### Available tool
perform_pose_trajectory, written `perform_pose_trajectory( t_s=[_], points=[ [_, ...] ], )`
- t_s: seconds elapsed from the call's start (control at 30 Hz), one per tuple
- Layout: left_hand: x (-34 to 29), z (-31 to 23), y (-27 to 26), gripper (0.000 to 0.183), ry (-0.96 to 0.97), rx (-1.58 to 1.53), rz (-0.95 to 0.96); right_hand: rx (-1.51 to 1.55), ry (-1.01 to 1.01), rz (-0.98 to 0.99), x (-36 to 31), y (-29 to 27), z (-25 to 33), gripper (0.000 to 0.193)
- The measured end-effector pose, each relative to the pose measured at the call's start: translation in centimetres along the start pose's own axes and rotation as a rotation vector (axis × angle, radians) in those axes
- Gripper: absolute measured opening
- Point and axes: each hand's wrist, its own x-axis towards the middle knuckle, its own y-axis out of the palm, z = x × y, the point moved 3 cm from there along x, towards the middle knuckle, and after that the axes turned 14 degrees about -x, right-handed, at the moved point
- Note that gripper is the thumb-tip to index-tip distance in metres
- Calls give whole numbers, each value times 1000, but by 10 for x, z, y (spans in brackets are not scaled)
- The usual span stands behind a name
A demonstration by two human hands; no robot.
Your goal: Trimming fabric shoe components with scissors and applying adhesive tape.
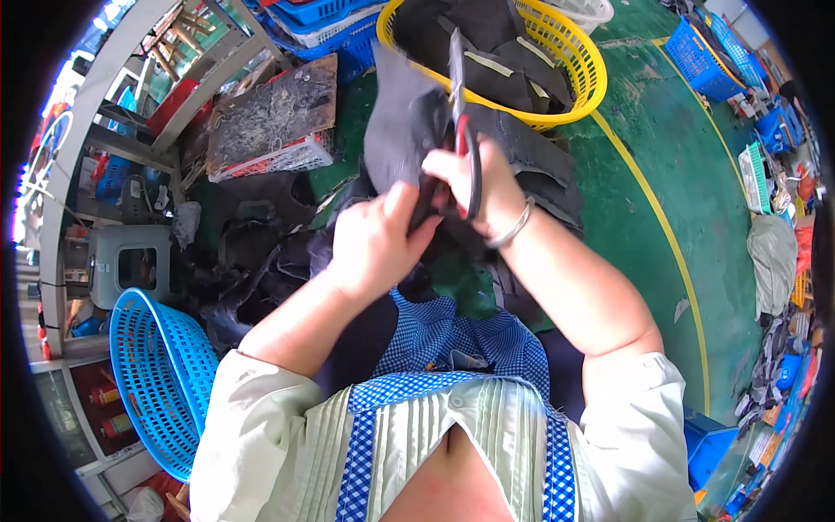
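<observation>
My left hand [374, 244] grips the lower edge of a dark grey piece of fabric [396, 122], which stands up in front of me. My right hand [478, 187] is closed on the red handles of a pair of scissors [461, 113]. The blades point up and away along the right side of the fabric. A silver bangle sits on my right wrist. Just beyond the hands stands a yellow plastic basket [574, 52] holding dark fabric pieces. More dark cloth lies heaped on my lap and on the floor to the left [252, 261].
A blue mesh basket [161, 374] lies tipped at my lower left. A white crate [278, 157] with a dark board on it and a metal rack [96, 174] stand at the left. The green floor [678, 174] has a yellow line; blue crates [696, 52] stand at the far right.
</observation>
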Motion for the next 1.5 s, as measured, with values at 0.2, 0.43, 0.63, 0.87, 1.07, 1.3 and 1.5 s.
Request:
perform_pose_trajectory(
  t_s=[0.2,0.43,0.63,0.87,1.07,1.3,1.5],
  points=[
    [20,74,0,46,-209,-330,632,126,-540,-472,25,-58,63,9],
    [33,112,64,55,-184,-674,717,269,-301,-855,78,-214,-66,17],
    [29,135,107,65,-352,-373,635,-96,96,-464,-2,-170,-160,57],
    [30,128,99,61,-245,-369,616,-270,582,480,-50,-87,-167,69],
    [29,116,84,62,-306,-276,636,-335,510,219,-14,-55,-152,65],
    [46,83,28,82,-604,-581,-141,-809,-302,-133,-11,-21,-71,59],
    [72,32,-18,31,-469,-1213,-527,-346,-416,-152,-10,1,-7,50]
  ],
)
